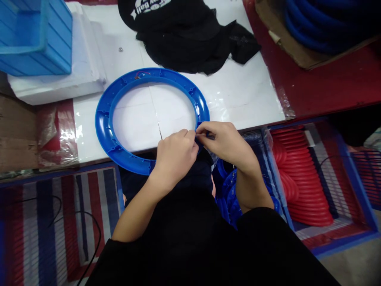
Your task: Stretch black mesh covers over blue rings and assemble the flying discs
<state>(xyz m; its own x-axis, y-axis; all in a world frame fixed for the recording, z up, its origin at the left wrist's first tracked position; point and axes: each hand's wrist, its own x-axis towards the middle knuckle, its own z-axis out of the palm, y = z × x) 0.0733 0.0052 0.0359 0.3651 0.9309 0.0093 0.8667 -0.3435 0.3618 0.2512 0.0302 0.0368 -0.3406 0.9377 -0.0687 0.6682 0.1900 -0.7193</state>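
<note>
A blue plastic ring (102, 121), hollow side up with small ribs and posts inside, lies partly on the white work surface, its near edge overhanging toward my body. A small part with thin red wire (137, 75) sits in its far channel. My left hand (177, 153) is closed over the ring's near right section, hiding that part. My right hand (224, 141) meets it at the ring's right side, with thumb and index finger pinched together. Whatever lies between those fingertips is too small or hidden to make out.
Black cloth (190, 37) with white print lies at the back, near a small metal piece (120, 49). A blue bin (56, 43) stands at left. Blue rings (324, 28) fill a box at right. Red rings (306, 178) lie in a lower crate; striped lining (92, 198) shows below left.
</note>
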